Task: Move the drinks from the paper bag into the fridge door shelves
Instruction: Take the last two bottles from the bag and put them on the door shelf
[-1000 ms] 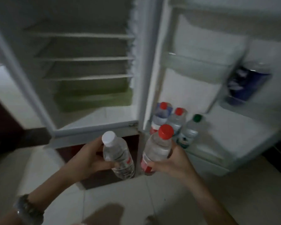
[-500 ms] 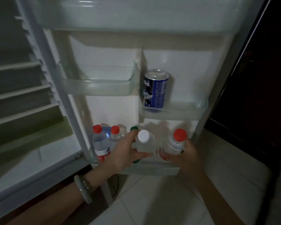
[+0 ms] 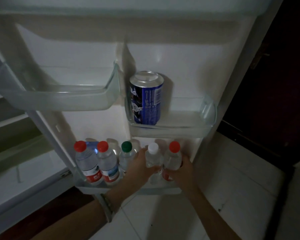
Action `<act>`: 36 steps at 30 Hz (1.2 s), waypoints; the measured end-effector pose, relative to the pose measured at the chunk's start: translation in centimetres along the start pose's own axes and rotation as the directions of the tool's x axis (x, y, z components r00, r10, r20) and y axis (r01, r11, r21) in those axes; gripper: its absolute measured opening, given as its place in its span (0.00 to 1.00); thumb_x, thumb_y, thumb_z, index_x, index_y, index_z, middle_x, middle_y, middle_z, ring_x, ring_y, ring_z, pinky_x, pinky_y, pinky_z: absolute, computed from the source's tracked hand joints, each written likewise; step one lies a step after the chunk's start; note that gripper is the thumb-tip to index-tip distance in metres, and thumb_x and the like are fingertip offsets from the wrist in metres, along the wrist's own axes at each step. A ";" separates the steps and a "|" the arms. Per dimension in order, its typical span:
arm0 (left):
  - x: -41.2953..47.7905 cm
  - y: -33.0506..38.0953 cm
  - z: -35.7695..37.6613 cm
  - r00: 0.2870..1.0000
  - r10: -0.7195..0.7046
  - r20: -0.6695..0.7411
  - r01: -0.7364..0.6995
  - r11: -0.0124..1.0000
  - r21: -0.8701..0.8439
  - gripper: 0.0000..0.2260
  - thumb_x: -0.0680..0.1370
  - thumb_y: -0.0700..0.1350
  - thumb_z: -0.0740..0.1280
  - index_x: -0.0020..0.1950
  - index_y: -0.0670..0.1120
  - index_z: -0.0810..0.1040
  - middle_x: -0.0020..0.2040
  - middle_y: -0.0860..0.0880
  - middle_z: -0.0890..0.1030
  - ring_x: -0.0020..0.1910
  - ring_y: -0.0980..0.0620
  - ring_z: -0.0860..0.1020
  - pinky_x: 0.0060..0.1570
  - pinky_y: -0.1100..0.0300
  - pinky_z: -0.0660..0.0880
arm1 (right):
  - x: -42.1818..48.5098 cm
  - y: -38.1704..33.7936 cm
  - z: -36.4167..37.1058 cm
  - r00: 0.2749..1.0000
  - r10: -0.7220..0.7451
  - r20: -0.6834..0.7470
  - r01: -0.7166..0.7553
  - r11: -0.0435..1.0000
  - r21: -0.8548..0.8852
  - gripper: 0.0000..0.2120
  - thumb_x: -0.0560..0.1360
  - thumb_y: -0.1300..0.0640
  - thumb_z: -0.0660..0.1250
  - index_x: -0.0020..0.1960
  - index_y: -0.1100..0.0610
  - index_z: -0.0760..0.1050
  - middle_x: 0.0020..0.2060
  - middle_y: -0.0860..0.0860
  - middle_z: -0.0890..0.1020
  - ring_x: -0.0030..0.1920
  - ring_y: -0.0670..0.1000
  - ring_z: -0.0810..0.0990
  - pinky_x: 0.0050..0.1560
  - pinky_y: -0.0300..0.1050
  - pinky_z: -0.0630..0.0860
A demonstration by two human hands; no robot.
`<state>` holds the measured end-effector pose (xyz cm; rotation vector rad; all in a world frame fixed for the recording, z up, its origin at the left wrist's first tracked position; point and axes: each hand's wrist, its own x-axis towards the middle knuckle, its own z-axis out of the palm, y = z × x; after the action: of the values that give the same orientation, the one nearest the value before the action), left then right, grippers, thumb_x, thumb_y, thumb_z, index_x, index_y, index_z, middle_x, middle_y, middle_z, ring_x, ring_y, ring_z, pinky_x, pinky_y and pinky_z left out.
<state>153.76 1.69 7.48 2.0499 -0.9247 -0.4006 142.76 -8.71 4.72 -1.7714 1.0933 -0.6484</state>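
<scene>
The left hand (image 3: 138,168) curls round the white-capped bottle (image 3: 152,158), palm against its side toward nine o'clock, fingers wrapped low across the front of the clear body so that the cap and shoulder stand free above them; the right hand (image 3: 181,170) curls round the red-capped bottle (image 3: 173,157) from the three o'clock side, its fingers crossing the red label near the base; both hands are closed firmly on their bottles, neither one slack. The two held bottles stand upright and touch side by side at the three o'clock end of the bottom door shelf (image 3: 111,187), their bases hidden behind the hands, so whether they rest on the shelf floor cannot be told. Toward nine o'clock along the same shelf stand a green-capped bottle (image 3: 126,154), just beside the left hand, then two more red-capped bottles (image 3: 106,161) with red labels, touching each other. At twelve o'clock above the held pair, a blue can (image 3: 145,99) sits upright in the small right-hand door shelf (image 3: 206,116), at its nine o'clock end; a wider clear door shelf (image 3: 59,97) hangs at ten o'clock. A pale bracelet (image 3: 107,207) rings the left wrist; the tiled floor (image 3: 163,219) lies beneath both forearms.
</scene>
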 end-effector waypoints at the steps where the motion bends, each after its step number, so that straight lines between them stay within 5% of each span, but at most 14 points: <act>1: 0.4 -0.2 0.3 1.000 -0.019 0.006 0.019 1.000 -0.005 0.17 0.68 0.46 0.74 0.55 0.50 0.75 0.49 0.55 0.79 0.48 0.57 0.78 0.51 0.60 0.76 | 0.1 0.1 0.2 1.000 0.008 0.003 -0.008 1.000 -0.022 0.23 0.57 0.56 0.81 0.39 0.45 0.67 0.33 0.41 0.77 0.39 0.51 0.81 0.42 0.48 0.78; 5: 1.2 -0.5 1.0 0.994 -0.109 0.015 0.107 0.989 0.106 0.12 0.73 0.46 0.70 0.54 0.48 0.73 0.45 0.57 0.76 0.52 0.53 0.78 0.50 0.64 0.72 | 0.5 0.9 0.8 1.000 0.015 0.026 -0.014 0.999 -0.046 0.27 0.56 0.53 0.81 0.47 0.48 0.69 0.41 0.48 0.80 0.45 0.55 0.82 0.47 0.53 0.79; 8: 0.2 -1.0 0.8 0.994 -0.088 0.059 0.088 0.996 0.003 0.29 0.73 0.49 0.71 0.70 0.47 0.62 0.61 0.54 0.67 0.62 0.55 0.68 0.57 0.64 0.64 | 0.8 1.5 0.6 0.999 -0.022 0.034 0.024 0.998 -0.059 0.25 0.58 0.53 0.81 0.47 0.49 0.68 0.40 0.46 0.79 0.44 0.55 0.82 0.44 0.51 0.79; 12: -0.8 -0.6 0.6 0.998 -0.008 -0.068 0.017 0.990 0.140 0.33 0.73 0.52 0.70 0.72 0.46 0.59 0.68 0.49 0.69 0.68 0.51 0.67 0.62 0.64 0.60 | 0.5 1.4 -0.1 0.988 -0.076 0.133 0.081 0.996 -0.028 0.28 0.60 0.52 0.79 0.54 0.47 0.69 0.48 0.44 0.80 0.50 0.50 0.81 0.50 0.50 0.78; 16: -3.0 0.0 -0.9 0.989 0.113 -0.096 -0.097 0.982 0.162 0.34 0.75 0.48 0.68 0.75 0.45 0.53 0.74 0.45 0.62 0.72 0.48 0.61 0.67 0.58 0.56 | -0.1 0.9 -2.2 0.971 -0.173 0.163 0.167 0.985 0.055 0.26 0.65 0.61 0.77 0.59 0.49 0.71 0.53 0.44 0.80 0.53 0.38 0.78 0.53 0.35 0.74; 19: -4.9 -0.6 -1.6 0.937 0.298 -0.181 -0.235 0.923 0.304 0.26 0.74 0.47 0.68 0.69 0.43 0.63 0.67 0.42 0.71 0.66 0.47 0.70 0.64 0.55 0.65 | -1.3 1.1 -4.0 0.979 -0.186 0.077 0.184 0.982 0.035 0.22 0.69 0.65 0.72 0.52 0.42 0.72 0.47 0.39 0.79 0.48 0.39 0.78 0.46 0.25 0.71; 21: -5.8 -1.2 -1.7 0.889 0.451 -0.078 -0.392 0.837 0.382 0.17 0.75 0.50 0.63 0.61 0.45 0.68 0.58 0.44 0.77 0.56 0.50 0.76 0.56 0.58 0.74 | -1.8 2.0 -5.1 0.986 -0.165 -0.025 0.166 0.985 0.041 0.17 0.70 0.66 0.71 0.51 0.48 0.75 0.44 0.45 0.80 0.45 0.46 0.78 0.43 0.24 0.71; 23: -6.2 -1.9 -1.4 0.845 0.507 0.169 -0.528 0.743 0.412 0.15 0.75 0.50 0.60 0.59 0.47 0.71 0.55 0.47 0.78 0.52 0.52 0.77 0.52 0.58 0.77 | -2.0 2.8 -6.1 0.980 -0.155 -0.126 0.162 0.985 0.053 0.14 0.70 0.68 0.70 0.50 0.52 0.74 0.42 0.50 0.79 0.44 0.51 0.78 0.42 0.24 0.71; 27: -6.2 -3.7 1.0 0.805 0.297 0.513 -0.554 0.687 0.471 0.25 0.79 0.52 0.60 0.73 0.45 0.59 0.72 0.45 0.65 0.70 0.48 0.64 0.70 0.56 0.57 | -1.1 4.2 -7.3 0.972 -0.074 -0.222 0.095 0.992 0.083 0.16 0.71 0.70 0.67 0.57 0.60 0.71 0.50 0.57 0.76 0.47 0.56 0.76 0.40 0.26 0.71; 31: -6.0 -5.1 2.8 0.798 0.133 0.588 -0.525 0.631 0.571 0.36 0.78 0.54 0.63 0.76 0.42 0.45 0.77 0.43 0.53 0.75 0.47 0.52 0.73 0.54 0.44 | -0.1 4.0 -6.8 0.989 -0.058 -0.137 0.071 0.993 0.092 0.27 0.71 0.72 0.63 0.68 0.61 0.63 0.59 0.52 0.70 0.59 0.52 0.70 0.49 0.37 0.72; 36: -5.9 -5.3 3.0 0.802 0.124 0.584 -0.513 0.645 0.566 0.36 0.76 0.54 0.66 0.75 0.41 0.51 0.75 0.43 0.58 0.73 0.46 0.57 0.73 0.53 0.48 | -2.0 2.4 -5.1 0.992 -0.072 -0.099 0.090 0.978 0.188 0.26 0.69 0.66 0.64 0.65 0.54 0.65 0.54 0.42 0.73 0.54 0.42 0.72 0.51 0.32 0.71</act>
<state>150.53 6.34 1.14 2.4064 -2.0167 -0.4179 136.87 -9.56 4.82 -1.6392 0.9879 -0.8636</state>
